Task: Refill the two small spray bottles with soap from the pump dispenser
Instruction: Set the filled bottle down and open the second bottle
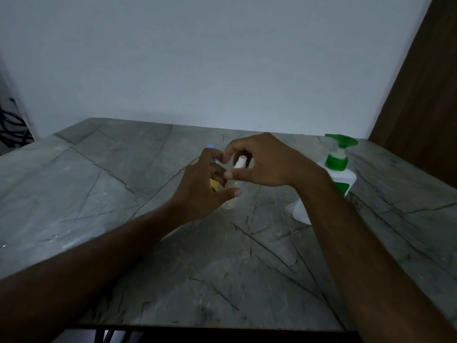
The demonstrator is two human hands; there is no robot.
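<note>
Clear spray bottle (231, 191) stands upright at table (123, 169) centre, long axis vertical. Left hand (202, 189) curls round its body w/ thumb across the front. Right hand (262, 162), directly above, pinches the white spray top (240, 162). Likely a twist about that axis comes next. Second bottle, yellow w/ blue cap (213, 184), sits just behind left fingers. Green-topped pump dispenser (337, 169) is nearer the right arm.
</note>
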